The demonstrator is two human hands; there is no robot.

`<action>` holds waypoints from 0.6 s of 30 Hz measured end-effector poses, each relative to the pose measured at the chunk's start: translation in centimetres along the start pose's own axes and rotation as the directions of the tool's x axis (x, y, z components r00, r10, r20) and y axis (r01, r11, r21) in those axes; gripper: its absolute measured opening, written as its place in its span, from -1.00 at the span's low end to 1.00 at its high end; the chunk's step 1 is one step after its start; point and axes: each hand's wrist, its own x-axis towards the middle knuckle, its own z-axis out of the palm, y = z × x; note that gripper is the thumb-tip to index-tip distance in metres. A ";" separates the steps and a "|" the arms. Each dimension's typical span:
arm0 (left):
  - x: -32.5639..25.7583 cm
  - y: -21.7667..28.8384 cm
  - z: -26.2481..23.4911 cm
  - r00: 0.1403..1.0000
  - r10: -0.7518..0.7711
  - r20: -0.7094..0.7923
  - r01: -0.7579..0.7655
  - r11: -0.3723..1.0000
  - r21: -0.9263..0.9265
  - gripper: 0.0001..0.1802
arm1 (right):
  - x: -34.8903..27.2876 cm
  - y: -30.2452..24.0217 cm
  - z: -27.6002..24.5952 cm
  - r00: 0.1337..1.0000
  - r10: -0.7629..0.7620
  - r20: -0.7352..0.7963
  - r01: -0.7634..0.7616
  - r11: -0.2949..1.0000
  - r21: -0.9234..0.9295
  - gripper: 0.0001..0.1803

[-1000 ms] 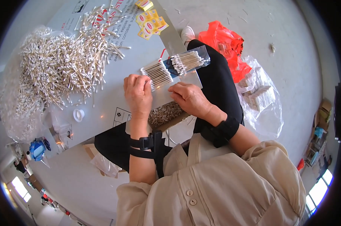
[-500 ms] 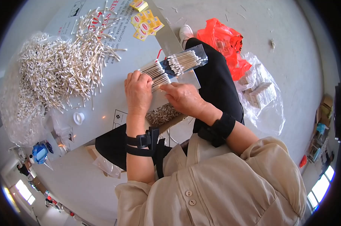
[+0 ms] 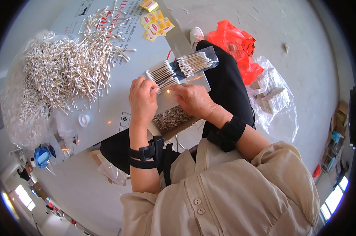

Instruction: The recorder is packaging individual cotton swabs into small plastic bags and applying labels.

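A flat row of cotton swabs (image 3: 162, 73) with white tips lies side by side near the table's right edge. My left hand (image 3: 142, 99) is closed, pinching the left end of the nearest swabs. At their right end my right hand (image 3: 197, 101) is curled, its index fingertip and thumb side against the tips; the thumb is mostly hidden. Just beyond, a second bundle of cotton swabs (image 3: 193, 63) rests on a clear plastic sleeve (image 3: 213, 55) that overhangs the edge towards my knee.
A large heap of loose swabs (image 3: 64, 72) spills from a clear bag (image 3: 13, 118) on the table (image 3: 107, 106). Yellow cards (image 3: 156, 25) lie at the far edge. Below my hands is an open box of swabs (image 3: 170, 120). Red (image 3: 229, 43) and clear bags (image 3: 282, 118) sit at right.
My left fingers have drawn back towards me, uncovering the left tips of the swab row. My right hand stays at the right ends. The whole view has shifted slightly.
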 end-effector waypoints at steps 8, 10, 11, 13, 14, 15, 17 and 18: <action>-3.6 1.5 -1.6 1.000 -0.013 0.018 0.013 1.000 0.002 -0.86 | 0.2 -0.2 -1.0 0.994 0.105 -0.020 -0.077 0.834 0.547 -0.80; -4.1 2.1 -2.0 1.000 -0.009 0.019 0.011 0.997 -0.072 -0.84 | 0.2 -0.8 -1.7 0.973 0.138 0.183 -0.229 0.568 0.791 -0.84; -4.2 2.5 -2.1 1.000 -0.007 0.018 0.008 0.997 -0.071 -0.84 | 0.2 -0.8 -1.7 0.974 0.137 0.180 -0.226 0.569 0.791 -0.84; -4.2 3.7 -2.6 0.993 0.093 -0.075 -0.096 0.995 -0.038 -0.82 | -0.1 -0.5 -1.7 0.960 0.113 0.254 -0.277 0.303 0.912 -0.84; -4.3 4.3 -2.8 0.992 0.098 -0.075 -0.101 0.994 -0.036 -0.82 | -0.3 -0.4 -1.5 0.962 0.112 0.250 -0.273 0.303 0.913 -0.84; -4.3 5.0 -3.1 0.981 0.158 -0.109 -0.158 0.987 0.008 -0.82 | -0.4 -0.4 -1.3 0.971 0.062 0.230 -0.237 0.163 0.958 -0.85; -4.4 5.9 -3.4 0.965 0.222 -0.141 -0.216 0.975 0.054 -0.81 | -0.6 -0.7 -1.3 0.980 0.013 0.199 -0.199 0.019 0.980 -0.86; -4.5 6.3 -3.5 0.953 0.255 -0.162 -0.241 0.965 0.102 -0.80 | -0.7 -1.0 -1.4 0.979 -0.003 0.206 -0.206 -0.042 0.978 -0.85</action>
